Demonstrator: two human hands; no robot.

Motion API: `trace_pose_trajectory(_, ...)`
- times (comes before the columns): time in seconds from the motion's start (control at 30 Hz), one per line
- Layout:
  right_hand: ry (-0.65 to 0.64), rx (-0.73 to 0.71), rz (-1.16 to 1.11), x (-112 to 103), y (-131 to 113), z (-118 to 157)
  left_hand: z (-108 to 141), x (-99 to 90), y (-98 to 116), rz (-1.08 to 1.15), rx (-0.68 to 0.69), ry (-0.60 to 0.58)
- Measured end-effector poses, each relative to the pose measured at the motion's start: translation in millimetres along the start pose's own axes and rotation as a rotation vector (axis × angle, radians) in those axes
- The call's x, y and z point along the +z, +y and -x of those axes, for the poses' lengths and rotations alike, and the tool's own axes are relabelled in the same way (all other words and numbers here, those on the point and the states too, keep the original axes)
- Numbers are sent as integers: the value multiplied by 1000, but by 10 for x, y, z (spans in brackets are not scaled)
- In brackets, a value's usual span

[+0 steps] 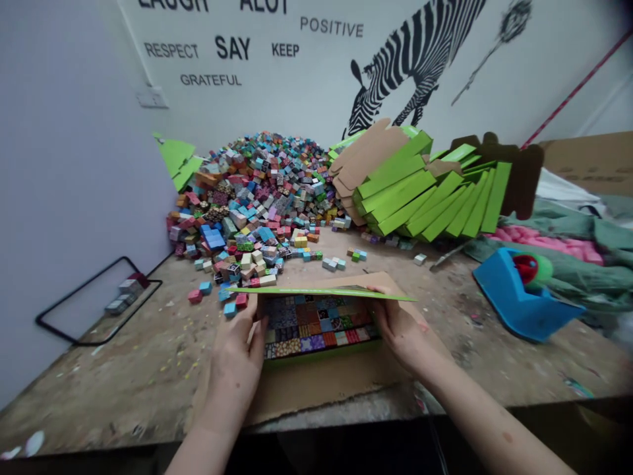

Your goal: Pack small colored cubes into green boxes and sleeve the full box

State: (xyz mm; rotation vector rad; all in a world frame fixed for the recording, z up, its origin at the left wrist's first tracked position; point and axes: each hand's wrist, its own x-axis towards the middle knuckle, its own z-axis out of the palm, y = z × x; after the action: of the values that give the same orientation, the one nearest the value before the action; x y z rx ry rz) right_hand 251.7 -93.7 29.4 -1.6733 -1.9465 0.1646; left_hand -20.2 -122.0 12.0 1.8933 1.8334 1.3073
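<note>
A low green box (324,357) filled with rows of small patterned blocks (316,316) lies on a brown cardboard sheet (336,390). Its green lid flap (321,290) is raised and seen nearly edge-on above the blocks. My left hand (237,353) is closed round the box's left side, thumb at the near face of the blocks. At the right side, my right hand (403,326) grips the box and flap, with some fingers hidden behind the flap.
A large heap of small coloured blocks (271,178) rises against the wall. Folded green boxes (435,198) lean at the back right. A blue tape dispenser (524,297) stands right, and a black wire frame (99,303) lies left on the worn table (163,369).
</note>
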Motion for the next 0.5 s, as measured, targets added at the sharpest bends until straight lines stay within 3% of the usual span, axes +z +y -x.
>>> trace_pose_trajectory(0.2, -142, 106, 13, -73, -74, -24, -28, 14, -2, 42, 15, -63)
trace_pose_trajectory(0.4, -157, 103, 16, -141, -153, -37, -37, -15, 26, 188, -128, -165)
trace_pose_trajectory(0.5, -167, 115, -3, -143, -134, -38, -95, -75, 90, 90, -236, -226)
